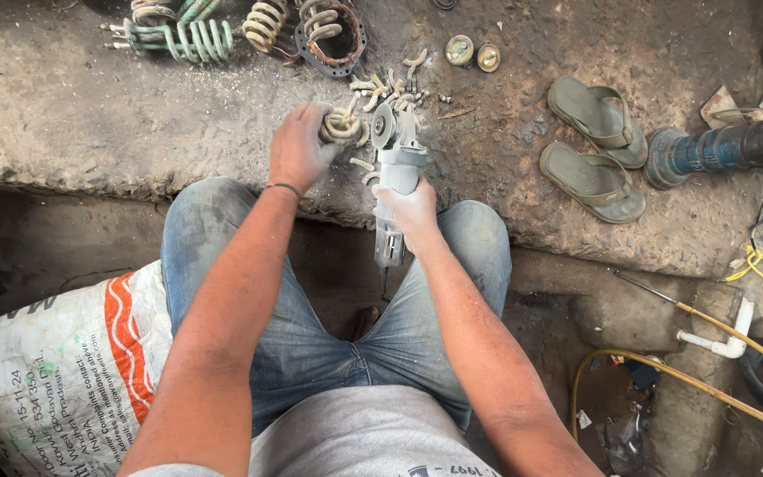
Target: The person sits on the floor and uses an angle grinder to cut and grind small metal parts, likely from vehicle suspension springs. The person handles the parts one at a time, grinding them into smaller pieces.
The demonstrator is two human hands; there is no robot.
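Note:
My left hand [298, 146] grips a pale coiled metal spring [343, 126] and presses it against the rough concrete ledge. My right hand [411, 210] holds the grey body of an angle grinder [396, 168], whose disc [384, 126] sits right beside the spring. Several short curved cut pieces of spring [390, 88] lie scattered on the concrete just beyond the grinder. I am seated with my knees in blue jeans below the ledge.
Green and cream coil springs [189, 37] and a rusty ring [333, 40] lie at the far edge. Two round caps [473, 53], a pair of flip-flops [595, 146] and a blue cylinder [717, 148] rest at right. A printed sack [55, 371] sits at left, hoses [708, 371] at lower right.

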